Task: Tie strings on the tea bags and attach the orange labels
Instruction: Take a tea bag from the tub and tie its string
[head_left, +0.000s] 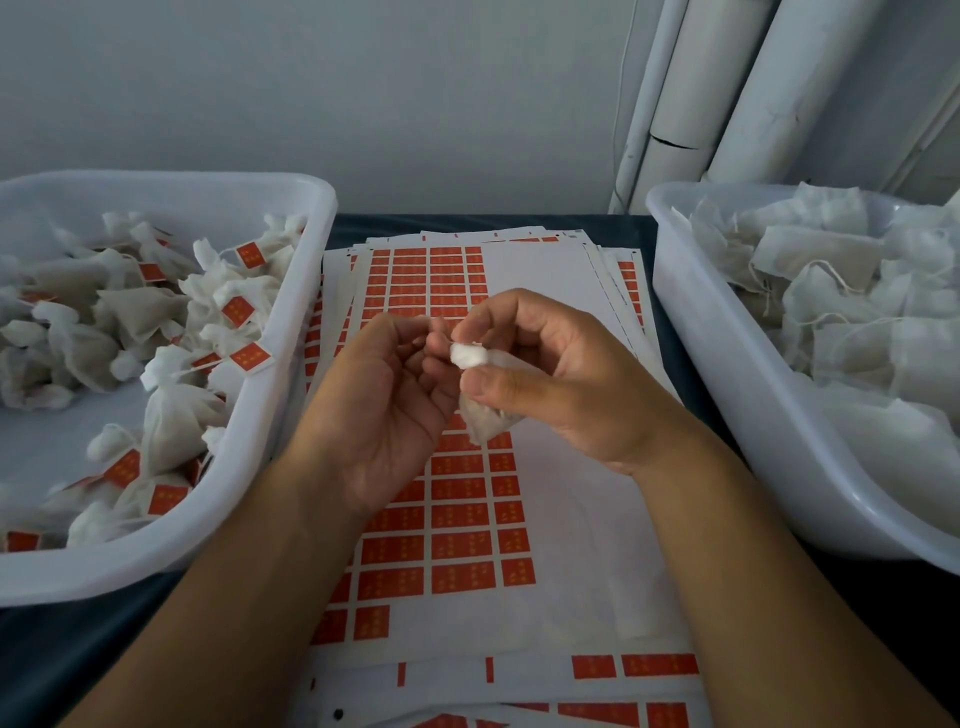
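Observation:
My right hand (545, 374) grips a white tea bag (480, 413) at its gathered neck, the bag hanging below the thumb. My left hand (384, 395) is raised beside it, palm up, its fingertips pinching the thin white string at the bag's top. Both hands are held over a sheet of orange labels (457, 499) lying on the dark table.
A white tub (249, 457) on the left holds several tied tea bags with orange labels. A white tub (727, 364) on the right holds several plain tea bags with loose strings. More label sheets (623, 675) lie stacked underneath. White pipes (691, 93) stand at the back right.

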